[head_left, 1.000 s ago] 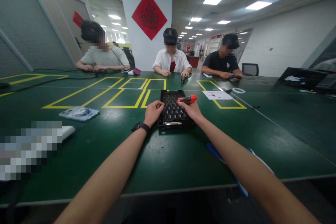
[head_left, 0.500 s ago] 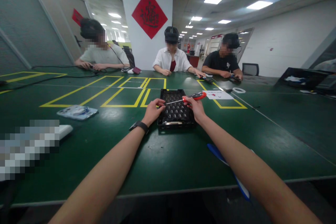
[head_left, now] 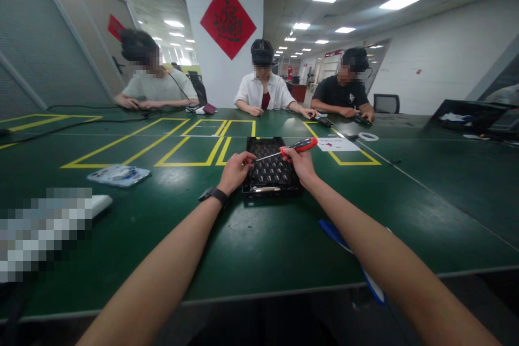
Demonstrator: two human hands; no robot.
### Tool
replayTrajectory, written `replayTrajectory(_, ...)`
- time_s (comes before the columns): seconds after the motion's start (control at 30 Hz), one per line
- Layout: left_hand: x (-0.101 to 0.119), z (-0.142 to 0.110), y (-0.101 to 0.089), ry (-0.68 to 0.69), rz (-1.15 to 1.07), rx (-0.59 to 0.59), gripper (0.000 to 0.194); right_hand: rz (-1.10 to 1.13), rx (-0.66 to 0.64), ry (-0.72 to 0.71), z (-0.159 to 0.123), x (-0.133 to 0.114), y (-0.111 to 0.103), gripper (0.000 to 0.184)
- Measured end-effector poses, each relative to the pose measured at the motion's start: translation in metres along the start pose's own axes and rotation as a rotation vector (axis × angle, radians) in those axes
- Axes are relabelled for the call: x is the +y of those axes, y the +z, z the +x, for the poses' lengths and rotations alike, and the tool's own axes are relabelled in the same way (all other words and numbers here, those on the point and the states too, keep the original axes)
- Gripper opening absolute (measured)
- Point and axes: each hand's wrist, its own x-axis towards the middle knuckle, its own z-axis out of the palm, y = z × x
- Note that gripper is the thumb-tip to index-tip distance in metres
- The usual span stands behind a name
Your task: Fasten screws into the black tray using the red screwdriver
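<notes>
A black tray-like case point(head_left: 272, 193) lies on the green table in front of me, its inside patterned with rows of small shiny shapes. My right hand point(head_left: 302, 166) is closed around the red and black handle of a screwdriver point(head_left: 300, 146) above the case's right side. The thin metal shaft slants down to the left, over the case. At its tip, the fingers of my left hand point(head_left: 236, 172) are pinched together by the case's left edge. Whatever sits in that pinch is too small to make out. A pale metallic strip point(head_left: 265, 190) shows along the case's near end.
A patterned phone-like slab point(head_left: 119, 174) lies left on the green table point(head_left: 162, 259). A blue and white object point(head_left: 334, 235) is partly under my right forearm. Beyond are a paper sheet point(head_left: 338, 144), a white ring point(head_left: 368, 136) and three people seated opposite.
The view has shifted slightly. Both hands stay over the case in nearly the same pose, with the screwdriver tip still at my left fingers.
</notes>
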Motion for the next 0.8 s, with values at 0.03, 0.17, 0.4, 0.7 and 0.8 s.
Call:
replayTrajectory(0.03,0.0,0.0,0.0,-0.002,0.005,-0.001,0.025,-0.01,0.005,-0.009,0.0,-0.001,0.0,0.032)
replayTrajectory(0.17,0.0,0.0,0.0,-0.022,0.011,0.007,0.024,-0.042,0.026,-0.036,-0.001,-0.002,0.001,0.032)
replayTrajectory(0.4,-0.004,0.001,0.002,-0.008,0.004,0.011,0.022,-0.089,0.048,-0.086,-0.002,0.0,0.001,0.03)
replayTrajectory(0.7,0.004,0.002,-0.002,0.015,0.028,-0.02,0.023,-0.215,-0.069,-0.23,-0.011,-0.018,0.006,0.033)
replayTrajectory(0.8,0.006,0.002,-0.003,0.051,0.023,-0.023,0.024,-0.084,-0.157,-0.226,-0.019,-0.022,0.016,0.036)
